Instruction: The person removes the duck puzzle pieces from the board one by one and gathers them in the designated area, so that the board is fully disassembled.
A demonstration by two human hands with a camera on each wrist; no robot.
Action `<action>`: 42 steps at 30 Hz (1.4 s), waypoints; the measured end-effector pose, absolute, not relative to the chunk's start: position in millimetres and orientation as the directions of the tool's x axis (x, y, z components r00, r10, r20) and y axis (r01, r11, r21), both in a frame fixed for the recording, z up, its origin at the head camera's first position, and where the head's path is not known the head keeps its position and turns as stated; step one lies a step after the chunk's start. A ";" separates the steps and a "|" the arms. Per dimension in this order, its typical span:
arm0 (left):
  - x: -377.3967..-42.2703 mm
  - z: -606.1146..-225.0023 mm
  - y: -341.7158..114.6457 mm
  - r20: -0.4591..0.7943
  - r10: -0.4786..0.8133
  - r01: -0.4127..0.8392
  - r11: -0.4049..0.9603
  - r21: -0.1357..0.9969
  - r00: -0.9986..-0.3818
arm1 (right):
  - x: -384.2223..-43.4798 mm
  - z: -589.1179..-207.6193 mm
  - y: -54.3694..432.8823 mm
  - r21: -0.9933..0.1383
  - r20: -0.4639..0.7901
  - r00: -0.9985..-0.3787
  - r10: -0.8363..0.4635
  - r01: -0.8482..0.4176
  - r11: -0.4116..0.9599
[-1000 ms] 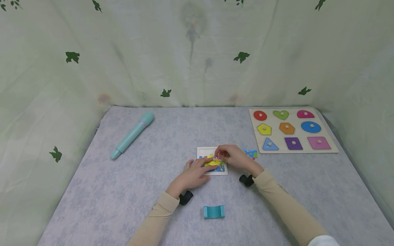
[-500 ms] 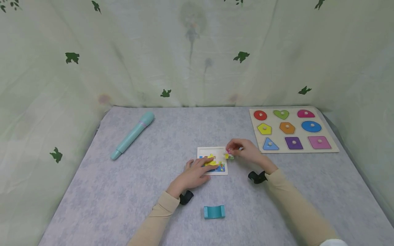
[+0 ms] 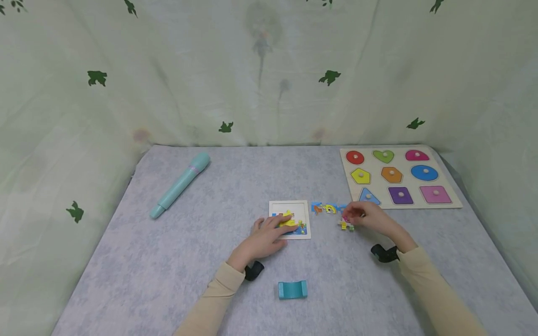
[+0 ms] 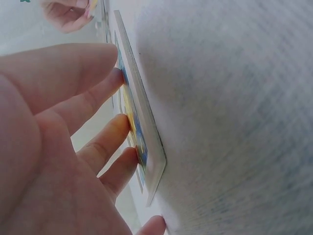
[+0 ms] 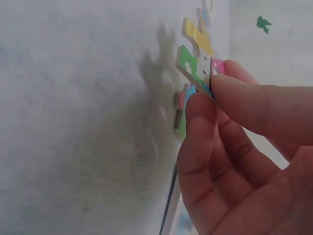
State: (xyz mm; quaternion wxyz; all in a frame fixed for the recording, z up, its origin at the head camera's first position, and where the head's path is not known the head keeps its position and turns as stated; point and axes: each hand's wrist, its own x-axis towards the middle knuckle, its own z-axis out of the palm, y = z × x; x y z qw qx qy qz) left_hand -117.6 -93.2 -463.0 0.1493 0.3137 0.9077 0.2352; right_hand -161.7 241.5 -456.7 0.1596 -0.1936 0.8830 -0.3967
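Note:
A small white-framed jigsaw puzzle [image 3: 289, 203] lies mid-table, its lower part filled with blue and yellow pieces and its upper part bare. My left hand [image 3: 264, 239] rests on it with fingers spread; in the left wrist view the fingertips [image 4: 124, 122] touch the picture surface. Off to the right, my right hand [image 3: 375, 220] pinches a jigsaw piece [image 5: 188, 61] between thumb and fingers, raised above the table. Green, yellow and pink show on that piece. Several loose jigsaw pieces [image 3: 329, 208] lie between the frame and the right hand, which hides some of them.
A wooden shape board [image 3: 451, 196] with knobbed coloured shapes stands at the back right, just beyond the right hand. To the back left lies a teal tube-like object [image 3: 180, 185]. A teal curved block [image 3: 292, 290] sits near the front, between the forearms.
My right hand has moved right, from over the puzzle frame to past the loose pieces, carrying the pinched jigsaw piece. The frame's upper right is now bare. My left hand stays put.

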 end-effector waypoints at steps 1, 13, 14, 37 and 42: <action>-117.6 -463.1 -93.3 -0.123 0.639 0.498 0.692 0.523 -0.759 | -161.0 -458.4 242.9 -0.762 -0.135 -0.877 -0.462 -0.207 0.614; -117.2 -464.9 -93.3 -0.114 0.635 0.490 0.686 0.538 -0.764 | -156.9 -462.0 238.3 -0.718 -0.101 -0.889 -0.446 -0.245 0.651; -117.2 -465.2 -93.3 -0.114 0.635 0.490 0.687 0.538 -0.764 | -156.5 -462.0 237.2 -0.706 -0.092 -0.889 -0.449 -0.259 0.659; -114.3 -467.4 -93.2 -0.095 0.615 0.499 0.712 0.494 -0.783 | -153.1 -457.1 201.0 -0.621 -0.008 -0.912 -0.411 -0.317 0.716; -112.3 -469.3 -97.3 -0.092 0.614 0.512 0.724 0.462 -0.784 | -157.4 -455.6 173.3 -0.677 0.002 -0.879 -0.476 -0.352 0.647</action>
